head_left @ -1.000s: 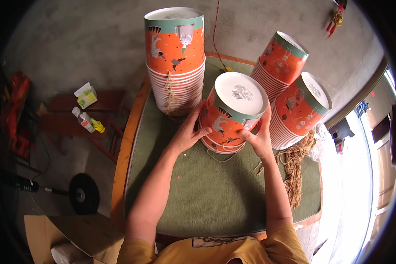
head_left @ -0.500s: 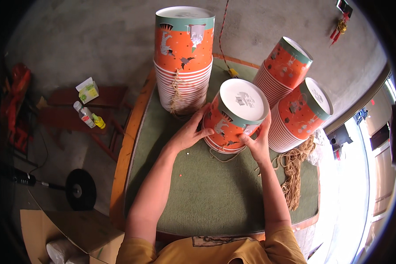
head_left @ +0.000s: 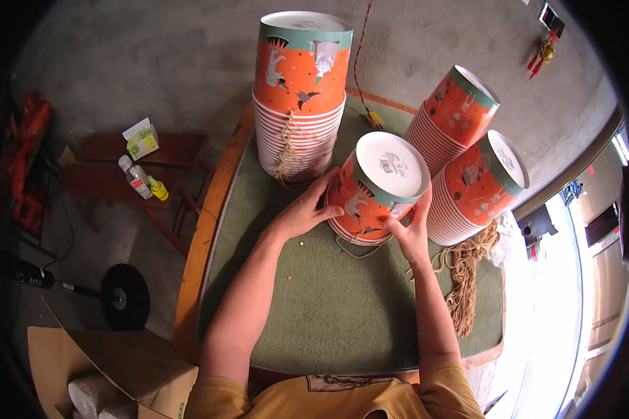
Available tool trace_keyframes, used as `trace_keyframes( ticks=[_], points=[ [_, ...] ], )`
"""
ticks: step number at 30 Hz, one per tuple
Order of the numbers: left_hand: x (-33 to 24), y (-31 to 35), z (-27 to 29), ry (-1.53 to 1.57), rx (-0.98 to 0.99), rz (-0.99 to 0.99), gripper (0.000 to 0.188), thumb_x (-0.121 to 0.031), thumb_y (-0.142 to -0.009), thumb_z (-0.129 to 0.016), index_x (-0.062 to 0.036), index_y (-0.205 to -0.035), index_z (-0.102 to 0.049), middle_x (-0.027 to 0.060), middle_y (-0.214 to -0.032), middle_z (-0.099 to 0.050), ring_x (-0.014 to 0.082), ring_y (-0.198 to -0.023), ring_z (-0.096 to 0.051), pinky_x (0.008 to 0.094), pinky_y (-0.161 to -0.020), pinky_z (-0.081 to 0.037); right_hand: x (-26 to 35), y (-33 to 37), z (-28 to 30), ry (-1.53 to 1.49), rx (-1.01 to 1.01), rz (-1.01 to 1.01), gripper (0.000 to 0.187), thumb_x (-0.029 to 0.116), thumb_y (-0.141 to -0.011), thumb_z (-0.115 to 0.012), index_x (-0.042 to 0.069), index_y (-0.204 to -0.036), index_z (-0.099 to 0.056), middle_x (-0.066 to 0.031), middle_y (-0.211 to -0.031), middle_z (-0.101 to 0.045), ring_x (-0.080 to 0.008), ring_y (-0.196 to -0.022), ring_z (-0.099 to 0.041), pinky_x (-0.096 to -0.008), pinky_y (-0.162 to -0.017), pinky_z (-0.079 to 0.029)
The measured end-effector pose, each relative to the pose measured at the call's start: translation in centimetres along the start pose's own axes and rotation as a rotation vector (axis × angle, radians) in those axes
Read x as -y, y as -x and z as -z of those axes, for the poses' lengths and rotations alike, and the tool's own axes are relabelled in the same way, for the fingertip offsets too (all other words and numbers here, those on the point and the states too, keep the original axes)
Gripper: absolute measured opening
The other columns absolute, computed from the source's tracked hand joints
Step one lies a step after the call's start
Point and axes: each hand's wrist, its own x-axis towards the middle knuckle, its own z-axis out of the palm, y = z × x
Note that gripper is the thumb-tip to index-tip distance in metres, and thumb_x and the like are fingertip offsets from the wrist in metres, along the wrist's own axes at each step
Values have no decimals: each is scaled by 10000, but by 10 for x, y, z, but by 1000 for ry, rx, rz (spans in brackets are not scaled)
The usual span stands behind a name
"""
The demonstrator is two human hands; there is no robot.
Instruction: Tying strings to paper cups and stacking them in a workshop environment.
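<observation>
Both my hands clasp a short stack of upside-down orange paper buckets [head_left: 362, 202] with a green band and a white base on top. My left hand [head_left: 306, 209] wraps its left side, thumb on the front. On the right side my right hand [head_left: 414, 227] presses with its thumb in front and its fingers behind. A thin loop of twine [head_left: 360, 253] lies at the stack's lower edge. Behind and left stands a tall bucket stack [head_left: 304, 77] with twine tied around it. Two more stacks, a nearer one [head_left: 479, 185] and a farther one [head_left: 454, 112], stand at the right.
A hank of brown twine [head_left: 463, 300] hangs along the right side of the green-topped table [head_left: 321, 314]. A yellow plug on a cord [head_left: 375, 120] lies at the back. To the left are a red bench [head_left: 91, 181] with bottles and a cardboard box [head_left: 133, 363] below.
The view has shifted slightly, so the stacks appear a little lower and farther right. My hands keep their hold on the short bucket stack.
</observation>
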Motion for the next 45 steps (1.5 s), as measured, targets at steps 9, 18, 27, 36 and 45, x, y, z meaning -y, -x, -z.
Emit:
trace_keyframes(
  ticks=[9, 18, 27, 36, 45],
  points=[
    [0, 1, 8, -35, -11, -5, 954, -427, -830, -733, -26, -1522, -214, 191, -1543, -313, 279, -1447, -277, 400, -1179, -244, 81, -88, 8, -16, -52, 171, 1012, 389, -845, -735, 193, -1570, -57, -240, -1584, -187, -349, -1471, -202, -458, -1165, -242],
    [4, -1, 1, 49, 8, 6, 1127, -535, -736, -782, 4, -1524, -184, 205, -1555, -275, 285, -1457, -242, 403, -1192, -201, 77, -211, -81, -95, 144, 119, 1325, 534, -686, -843, 105, -1547, 68, -298, -1574, -62, -421, -1467, -109, -507, -1158, -215],
    [-9, 1, 5, 266, -30, 113, 1207, -547, -732, -786, -97, -1563, -36, 206, -1596, -143, 329, -1446, -243, 454, -1136, -320, 89, -225, -112, -349, 306, 112, 1092, 274, -766, -853, -17, -1504, -102, -196, -1392, -471, -254, -1242, -515, -372, -1044, -438],
    [5, -2, 0, 296, -88, 113, 1178, -523, -781, -761, -161, -1568, 37, 221, -1586, -156, 373, -1437, -252, 477, -1110, -343, 143, -243, -78, -375, 65, 351, 688, 211, -862, -761, 16, -1368, -337, -126, -1083, -666, -175, -1014, -646, -314, -925, -507],
    [6, -1, 4, 227, -95, 128, 1110, -534, -811, -731, -175, -1574, -9, 201, -1582, -176, 338, -1424, -276, 432, -1095, -357, 162, -146, 76, -218, -168, 313, 463, 356, -923, -620, 84, -1256, -446, -3, -1015, -559, -103, -929, -522, -280, -857, -413]
  ],
)
